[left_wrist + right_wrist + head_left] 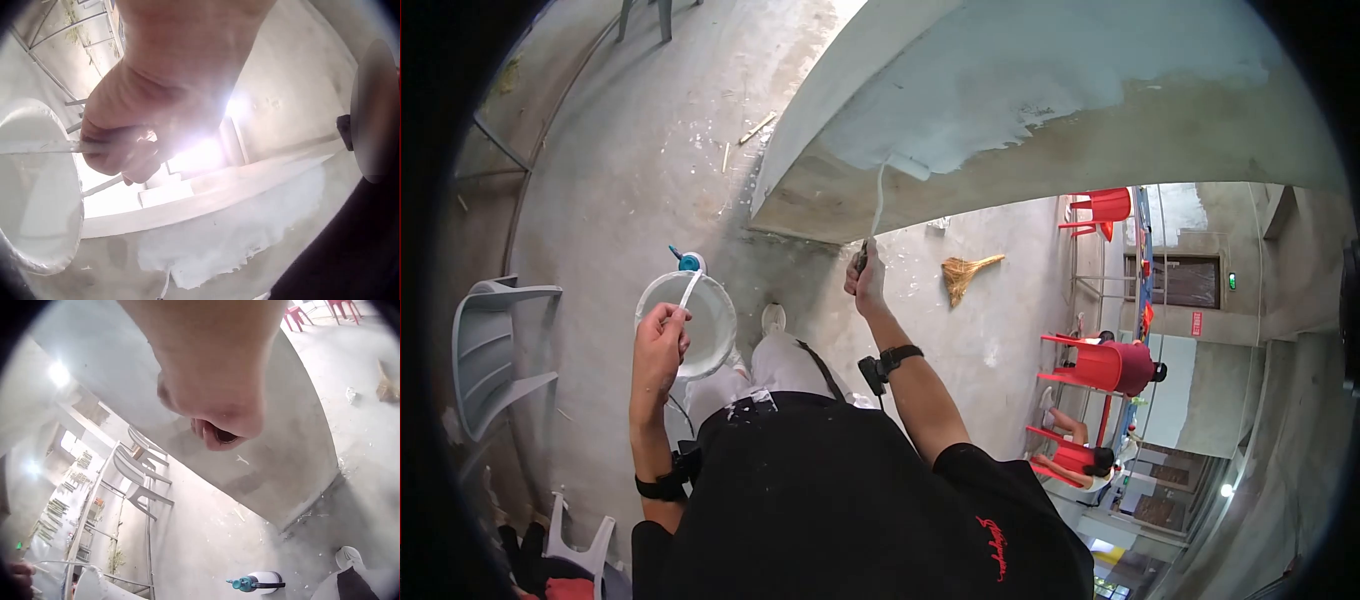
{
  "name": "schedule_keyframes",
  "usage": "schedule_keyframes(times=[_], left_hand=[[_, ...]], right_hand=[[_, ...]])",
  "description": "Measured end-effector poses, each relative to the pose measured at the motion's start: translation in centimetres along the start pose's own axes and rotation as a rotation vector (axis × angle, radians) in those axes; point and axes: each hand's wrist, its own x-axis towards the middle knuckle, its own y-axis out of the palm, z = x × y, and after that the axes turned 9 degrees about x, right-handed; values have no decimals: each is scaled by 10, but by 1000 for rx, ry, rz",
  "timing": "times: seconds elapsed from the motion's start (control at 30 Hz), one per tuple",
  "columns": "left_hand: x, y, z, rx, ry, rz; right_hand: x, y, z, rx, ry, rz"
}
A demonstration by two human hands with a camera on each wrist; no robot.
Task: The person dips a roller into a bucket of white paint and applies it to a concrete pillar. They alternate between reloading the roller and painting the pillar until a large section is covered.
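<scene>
My right hand (867,280) grips the dark handle of a paint roller (908,166), whose white sleeve lies against a curved concrete wall (840,200). Pale paint (1000,90) coats part of that wall, with a ragged edge against bare grey near the roller. In the right wrist view the fingers curl round the handle end, and the roller's sleeve is hidden. My left hand (660,345) holds a white strip that looks like the handle of a white bucket (728,335). The left wrist view shows this strip (44,148) crossing the bucket's round mouth (78,212).
A spray bottle (265,581) with a teal top stands on the floor beside the bucket. A straw broom (965,275) lies right of the wall. Grey plastic chairs (495,350) stand left; red chairs (1100,365), some with people seated, are at right. Wood scraps (757,128) litter the floor.
</scene>
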Motion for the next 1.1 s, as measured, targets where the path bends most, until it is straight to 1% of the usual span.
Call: schedule_keyframes(times=[0.07, 0.1, 0.2, 0.27, 0.33, 0.4, 0.43, 0.57, 0.63, 0.67, 0.73, 0.77, 0.9, 0.93, 1.07, 1.1], left_hand=[[2, -1, 3, 12, -11, -9], [1, -3, 4, 17, -14, -17], [2, -8, 7, 11, -13, -34], [2, -11, 8, 2, -10, -40], [5, -12, 10, -13, 2, -40], [7, -12, 10, -15, 8, -43], [7, -12, 10, -16, 15, -43], [9, -10, 6, -16, 23, -45], [8, -9, 1, -9, -6, -57], [8, -9, 2, -9, -4, -58], [10, -7, 4, -24, -1, -56], [11, -6, 4, -22, 1, -56], [15, -2, 7, -12, 1, -39], [16, -1, 7, -4, 3, -35], [15, 5, 5, 4, 29, -24], [15, 6, 4, 5, 27, -21]], right_hand=[[6, -8, -7, -24, 80, -27], [5, -8, -6, -26, 81, -25], [1, -9, 2, -22, 55, -15], [-10, -4, 19, 47, -30, 67], [-14, -3, 37, 119, -80, 76], [-12, -8, 53, 138, -94, 151], [-10, -11, 56, 128, -87, 190], [1, -29, 43, 71, -68, 184], [5, -37, 33, 27, 49, 134], [9, -41, 29, 27, 48, 137], [14, -47, 24, 24, 157, 92], [17, -50, 21, 19, 163, 81], [11, -48, 28, 1, 132, 61], [8, -47, 33, 32, 106, 84], [-9, -43, 70, 100, -29, 148], [-17, -39, 83, 105, -57, 135]])
